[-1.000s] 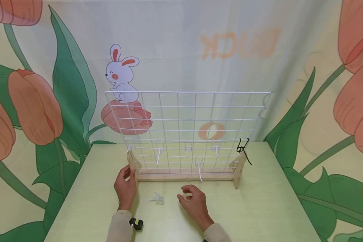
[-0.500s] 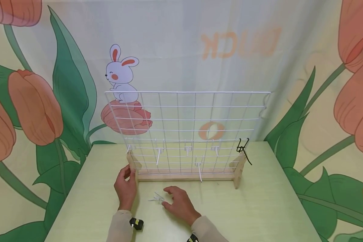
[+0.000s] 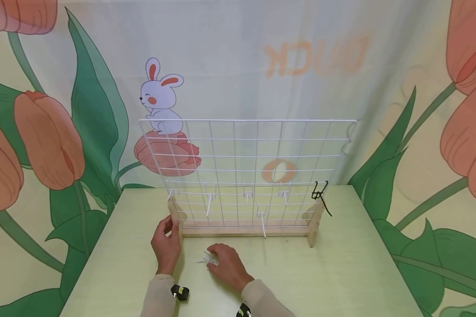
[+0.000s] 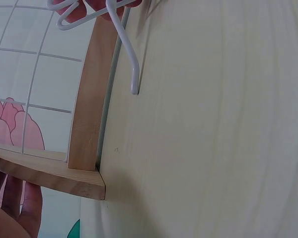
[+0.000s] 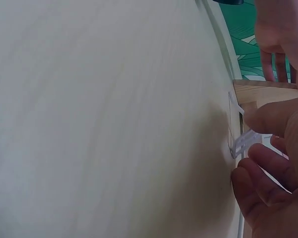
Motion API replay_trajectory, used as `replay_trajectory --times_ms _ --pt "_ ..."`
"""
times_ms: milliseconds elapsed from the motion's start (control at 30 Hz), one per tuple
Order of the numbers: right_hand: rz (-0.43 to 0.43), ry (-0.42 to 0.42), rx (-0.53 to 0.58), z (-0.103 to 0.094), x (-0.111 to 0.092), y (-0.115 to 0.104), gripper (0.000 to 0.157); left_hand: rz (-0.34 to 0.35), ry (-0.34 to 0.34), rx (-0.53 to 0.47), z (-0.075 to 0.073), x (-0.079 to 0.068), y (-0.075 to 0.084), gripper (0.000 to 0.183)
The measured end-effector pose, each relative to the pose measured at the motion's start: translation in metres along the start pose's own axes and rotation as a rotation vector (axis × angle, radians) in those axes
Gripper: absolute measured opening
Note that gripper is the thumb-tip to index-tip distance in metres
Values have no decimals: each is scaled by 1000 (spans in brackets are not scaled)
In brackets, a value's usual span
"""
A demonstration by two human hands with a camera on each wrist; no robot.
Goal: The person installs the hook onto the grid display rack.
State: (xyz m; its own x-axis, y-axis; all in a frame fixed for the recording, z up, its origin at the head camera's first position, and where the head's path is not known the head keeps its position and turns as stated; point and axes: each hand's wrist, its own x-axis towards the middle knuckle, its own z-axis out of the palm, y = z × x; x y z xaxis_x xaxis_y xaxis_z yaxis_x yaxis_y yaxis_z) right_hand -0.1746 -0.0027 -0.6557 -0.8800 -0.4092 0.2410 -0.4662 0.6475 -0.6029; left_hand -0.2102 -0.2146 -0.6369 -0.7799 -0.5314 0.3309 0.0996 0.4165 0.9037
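Note:
With thumb and fingers my left hand [image 3: 166, 244] grips the left end of the wooden stand [image 4: 54, 181]. That stand carries an upright white wire grid [image 3: 246, 156]. A loose white wire hook [image 3: 202, 261] with prongs lies on the table before the stand. My right hand [image 3: 228, 266] pinches this hook between thumb and fingertips, which partly cover it. In the left wrist view, fingertips hold the hook [image 4: 126, 44] at the top, its bent arm pointing down. The right wrist view shows the thumb over the hook [image 5: 243, 141] and fingers curled below it.
Several white hooks hang on the grid's lower rows, among them one low long hook [image 3: 263, 224]. A black hook [image 3: 318, 194] hangs at the right end. The pale table [image 3: 341, 273] ends before a curtain with printed tulips and a rabbit [image 3: 158, 97].
My right hand has moved left across the table to the loose white hook, and its fingers have closed on it. The left hand has stayed on the stand.

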Motion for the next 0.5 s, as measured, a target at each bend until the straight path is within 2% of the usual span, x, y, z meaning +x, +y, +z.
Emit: replay_trajectory --times_ms 233,500 --pt "-14 -4 -15 -2 -3 4 38 9 6 2 1 -1 -1 30" --pt "-12 -71 24 -7 -6 9 33 0 -1 20 1 -1 -3 32"
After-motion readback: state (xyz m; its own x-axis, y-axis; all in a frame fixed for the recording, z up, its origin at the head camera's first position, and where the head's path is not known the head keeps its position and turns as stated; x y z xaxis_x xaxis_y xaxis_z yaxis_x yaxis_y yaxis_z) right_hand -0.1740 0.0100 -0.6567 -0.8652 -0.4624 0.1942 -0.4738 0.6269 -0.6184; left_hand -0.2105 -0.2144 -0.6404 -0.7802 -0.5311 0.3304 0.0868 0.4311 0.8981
